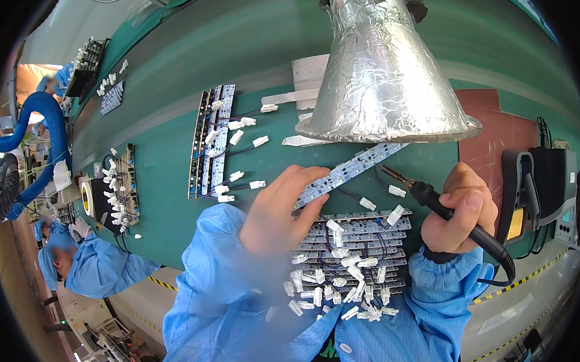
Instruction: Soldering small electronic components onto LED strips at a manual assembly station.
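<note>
from where i stand, the work looks to be partway through one board. the slim, light-coloured circuit board sits slantwise above the green bench, its far end reaching under the rim of the foil-covered hood. the left hand pinches its near end between thumb and fingers, nearly closed on it. the right hand is wrapped round the handle of a soldering iron, with the tip right by the board's lower edge; i can't fairly tell from here whether it touches.

two white connectors on dark leads lie just below that board, so i'd judge that its wires are on or going on.

nearer the person is a stack of boards heaped with white connectors, and off to the left a smaller row of boards has leads trailing from it too. both seem wired already, though which batch is finished and which is waiting i couldn't swear to. the held board, at least, hasn't been set down yet.
</note>
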A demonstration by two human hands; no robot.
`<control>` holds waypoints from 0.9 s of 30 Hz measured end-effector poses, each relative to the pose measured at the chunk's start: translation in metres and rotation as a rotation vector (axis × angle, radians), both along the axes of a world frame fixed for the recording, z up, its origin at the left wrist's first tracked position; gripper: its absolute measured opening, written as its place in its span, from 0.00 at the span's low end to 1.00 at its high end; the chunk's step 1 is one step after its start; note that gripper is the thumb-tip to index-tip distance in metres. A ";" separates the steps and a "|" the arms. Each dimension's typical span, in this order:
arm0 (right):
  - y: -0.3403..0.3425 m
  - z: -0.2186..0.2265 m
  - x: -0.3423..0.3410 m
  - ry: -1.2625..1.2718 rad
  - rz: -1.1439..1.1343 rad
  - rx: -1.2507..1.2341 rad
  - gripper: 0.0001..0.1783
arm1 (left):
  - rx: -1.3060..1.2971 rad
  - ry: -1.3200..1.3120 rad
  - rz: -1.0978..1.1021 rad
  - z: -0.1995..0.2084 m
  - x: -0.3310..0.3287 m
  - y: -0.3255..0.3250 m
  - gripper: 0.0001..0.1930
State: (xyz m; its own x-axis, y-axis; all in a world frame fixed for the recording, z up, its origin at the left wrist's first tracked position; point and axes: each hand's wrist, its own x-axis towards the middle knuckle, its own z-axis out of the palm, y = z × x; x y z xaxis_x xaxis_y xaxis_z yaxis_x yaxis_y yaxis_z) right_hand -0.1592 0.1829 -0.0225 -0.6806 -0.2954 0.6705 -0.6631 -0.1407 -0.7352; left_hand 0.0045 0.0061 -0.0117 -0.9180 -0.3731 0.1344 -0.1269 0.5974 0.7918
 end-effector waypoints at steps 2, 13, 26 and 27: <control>0.000 -0.001 0.000 -0.013 0.005 0.017 0.17 | -0.001 -0.002 -0.003 0.000 0.000 0.000 0.19; -0.001 -0.001 0.003 -0.016 0.014 0.032 0.18 | 0.014 -0.037 0.008 0.003 0.001 0.001 0.19; 0.000 0.000 0.001 -0.062 0.016 -0.008 0.18 | -0.005 -0.021 -0.002 0.000 0.001 0.000 0.19; 0.000 -0.001 0.001 -0.062 0.015 -0.007 0.18 | -0.004 -0.021 -0.003 0.001 0.001 0.001 0.19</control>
State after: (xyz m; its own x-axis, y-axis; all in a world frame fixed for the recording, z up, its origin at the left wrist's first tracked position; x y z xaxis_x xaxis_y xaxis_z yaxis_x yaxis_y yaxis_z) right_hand -0.1583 0.1825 -0.0231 -0.7163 -0.3015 0.6293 -0.6141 -0.1557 -0.7737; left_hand 0.0057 0.0068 -0.0112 -0.9216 -0.3703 0.1164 -0.1421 0.6010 0.7865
